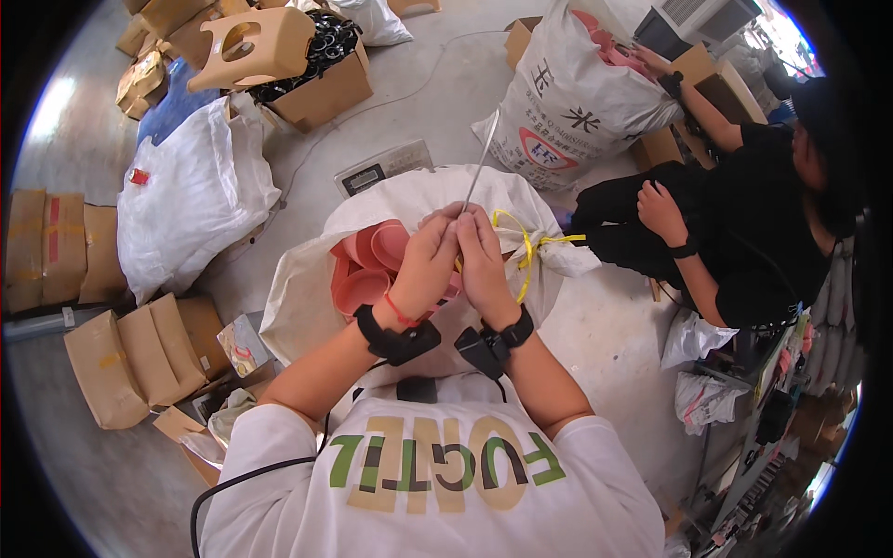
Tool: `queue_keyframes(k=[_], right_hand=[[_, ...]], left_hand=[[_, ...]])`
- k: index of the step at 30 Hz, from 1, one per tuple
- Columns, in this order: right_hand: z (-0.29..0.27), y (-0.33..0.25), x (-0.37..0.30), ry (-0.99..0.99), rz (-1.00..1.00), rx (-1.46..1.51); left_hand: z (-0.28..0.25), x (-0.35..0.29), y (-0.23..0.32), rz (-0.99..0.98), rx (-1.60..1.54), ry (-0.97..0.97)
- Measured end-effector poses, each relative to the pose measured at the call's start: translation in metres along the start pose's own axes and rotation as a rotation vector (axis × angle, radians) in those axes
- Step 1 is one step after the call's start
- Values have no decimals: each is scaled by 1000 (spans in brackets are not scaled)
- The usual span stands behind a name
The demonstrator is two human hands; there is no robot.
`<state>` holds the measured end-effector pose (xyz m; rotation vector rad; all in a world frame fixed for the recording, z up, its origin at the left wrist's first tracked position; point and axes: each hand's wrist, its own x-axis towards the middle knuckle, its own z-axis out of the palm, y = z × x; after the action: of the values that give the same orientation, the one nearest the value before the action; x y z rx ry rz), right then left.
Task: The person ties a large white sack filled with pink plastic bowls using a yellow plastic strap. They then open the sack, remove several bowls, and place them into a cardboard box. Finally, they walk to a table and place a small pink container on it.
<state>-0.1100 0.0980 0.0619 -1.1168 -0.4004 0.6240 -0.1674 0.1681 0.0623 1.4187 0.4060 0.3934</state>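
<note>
My left hand (430,256) and my right hand (482,251) meet over the mouth of a white woven sack (307,279), both closed in a pinch. A long thin metal rod (479,163) rises from between the fingertips. Pink plastic cups or tubs (363,288) fill the sack's opening beneath my left hand. Just right of my right hand, a yellow strip (530,249) is knotted around a gathered corner of the sack. A bit of yellow also shows between my hands; its hidden part cannot be followed.
A digital scale (383,167) stands beyond the sack. To the right, a person in black (753,205) reaches into another full woven sack (577,102). Cardboard boxes (135,358) and a stuffed white bag (191,195) line the left. A brown plastic stool (256,46) rests on a carton of black parts.
</note>
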Motion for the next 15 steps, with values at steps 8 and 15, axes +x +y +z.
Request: queue_keyframes(k=[8, 15], right_hand=[[15, -41, -61, -153, 121, 213], [22, -106, -124, -274, -214, 88]], left_hand=[[7, -67, 65, -148, -21, -121], [22, -126, 135, 81, 166, -466]])
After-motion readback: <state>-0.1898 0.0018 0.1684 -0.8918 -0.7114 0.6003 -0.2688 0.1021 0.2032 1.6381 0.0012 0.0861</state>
